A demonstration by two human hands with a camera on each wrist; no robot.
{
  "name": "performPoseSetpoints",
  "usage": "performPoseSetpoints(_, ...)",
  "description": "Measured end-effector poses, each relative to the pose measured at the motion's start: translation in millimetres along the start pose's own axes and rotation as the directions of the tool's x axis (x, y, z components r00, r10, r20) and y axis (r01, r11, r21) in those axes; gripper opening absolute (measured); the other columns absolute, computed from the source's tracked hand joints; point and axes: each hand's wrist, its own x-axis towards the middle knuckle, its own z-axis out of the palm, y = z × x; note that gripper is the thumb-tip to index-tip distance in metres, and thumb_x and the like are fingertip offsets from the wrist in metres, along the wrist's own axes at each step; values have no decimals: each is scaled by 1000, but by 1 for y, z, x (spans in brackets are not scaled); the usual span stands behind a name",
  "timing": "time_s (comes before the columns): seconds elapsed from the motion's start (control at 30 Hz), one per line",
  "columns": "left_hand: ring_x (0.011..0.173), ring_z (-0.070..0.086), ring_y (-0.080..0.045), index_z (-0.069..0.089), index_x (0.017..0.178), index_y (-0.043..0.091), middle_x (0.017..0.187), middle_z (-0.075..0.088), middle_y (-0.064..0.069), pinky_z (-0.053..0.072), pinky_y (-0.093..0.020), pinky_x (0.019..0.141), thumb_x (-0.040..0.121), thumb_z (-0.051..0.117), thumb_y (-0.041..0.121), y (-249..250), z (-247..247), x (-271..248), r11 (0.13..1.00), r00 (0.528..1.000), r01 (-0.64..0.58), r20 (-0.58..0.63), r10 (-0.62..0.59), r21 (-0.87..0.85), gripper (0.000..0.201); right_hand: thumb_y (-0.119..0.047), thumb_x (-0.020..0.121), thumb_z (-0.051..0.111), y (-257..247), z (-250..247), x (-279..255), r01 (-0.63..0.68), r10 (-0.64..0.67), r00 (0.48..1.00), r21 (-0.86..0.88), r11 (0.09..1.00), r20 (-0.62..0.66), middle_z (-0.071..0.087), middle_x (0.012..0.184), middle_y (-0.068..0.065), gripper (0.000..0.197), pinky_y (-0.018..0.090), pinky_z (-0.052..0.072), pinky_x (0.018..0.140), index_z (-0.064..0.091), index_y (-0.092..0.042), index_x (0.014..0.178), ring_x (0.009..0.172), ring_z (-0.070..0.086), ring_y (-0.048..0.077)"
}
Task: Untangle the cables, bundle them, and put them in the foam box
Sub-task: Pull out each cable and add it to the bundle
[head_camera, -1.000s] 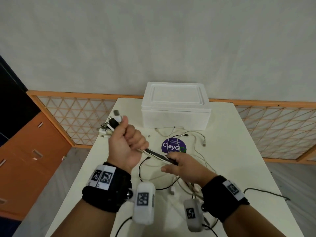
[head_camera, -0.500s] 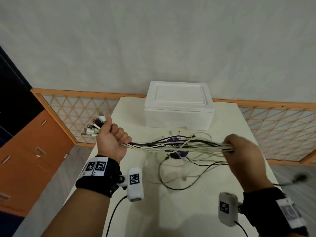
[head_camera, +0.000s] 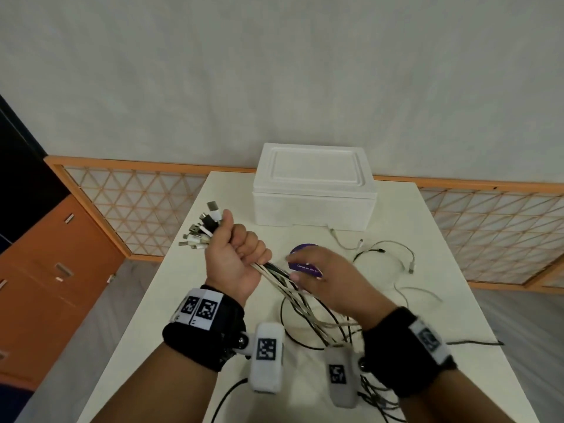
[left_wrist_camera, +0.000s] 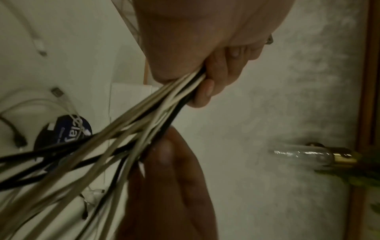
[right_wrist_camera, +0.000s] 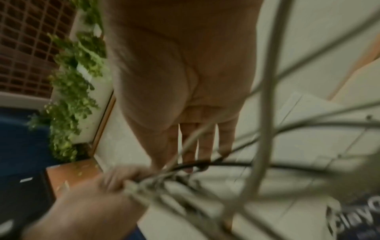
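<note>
White and black cables [head_camera: 293, 296] gathered plug-ends-up in fisted left hand [head_camera: 236, 262], right hand [head_camera: 326, 279] spread at strands; tails untangled partly, foam box [head_camera: 314, 190] lidded, nothing stowed.

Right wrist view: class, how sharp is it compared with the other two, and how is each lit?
Right wrist view: blurriest, cables and right hand smeared, dim. Left wrist view: dim and greenish, left hand fairly sharp, strands softer. Head view: bright, even light, crisp foam box, straight edges bowed by the wide lens.

white table [head_camera: 427, 300] | purple round sticker [head_camera: 305, 267] | orange cabinet [head_camera: 45, 270] | lattice screen [head_camera: 137, 209]
</note>
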Motion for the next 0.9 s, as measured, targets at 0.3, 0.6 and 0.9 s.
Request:
performPoseSetpoints(0.3,31,17,-8,27,40,20,35,20,6,21,-17,41,88,44,49,8,0,-4,998,1000,-8,11,8,70,59,-11,75,65,-13,34,5,-33,32,988,5,999,154,47,65,-9,21,16,33,53,47,-22,73,56,42,3)
performPoseSetpoints(0.6,30,20,-9,28,39,20,34,21,6,28,-18,42,86,45,50,1,5,-14,997,997,49,64,-53,62,59,-35,78,55,3,47,6,-213,282,953,-415,884,113,52,69,-3,18,29,40,60,50,-19,71,70,55,22)
performPoseSetpoints(0.9,33,24,-10,31,40,19,35,24,5,36,-23,46,90,43,50,27,8,-9,1000,999,-2,49,2,9,60,-47,75,70,48,10,-6,-356,453,881,-445,822,132,55,125,-5,53,29,42,92,53,-28,122,114,53,16)
